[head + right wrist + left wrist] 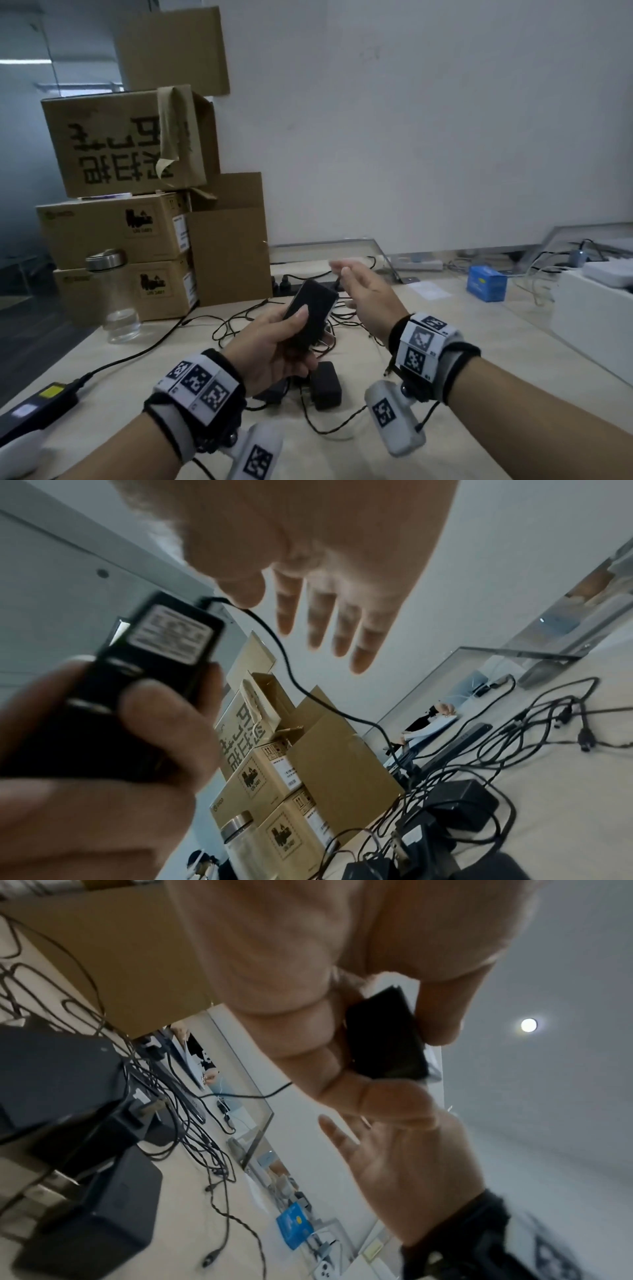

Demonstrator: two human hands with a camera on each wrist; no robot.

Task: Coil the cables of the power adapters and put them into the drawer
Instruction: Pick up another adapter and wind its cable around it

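Observation:
My left hand (pixel 274 346) grips a black power adapter (pixel 310 315) above the table, thumb on top and fingers curled beneath. In the right wrist view its labelled face (pixel 171 637) shows, and its thin black cable (pixel 284 653) runs from the top end down to the table. My right hand (pixel 354 286) hovers just right of the adapter's far end with fingers (pixel 325 615) straight and spread. Its thumb is close to where the cable leaves; contact is unclear. Another black adapter (pixel 325 385) lies below my hands among tangled cables (pixel 239 322). No drawer is in view.
Stacked cardboard boxes (pixel 126 205) stand at the back left, with a glass jar (pixel 114 298) in front. A black adapter with a yellow label (pixel 44 404) lies at the left edge. A blue box (pixel 486 283) and a white box (pixel 592 308) sit at the right.

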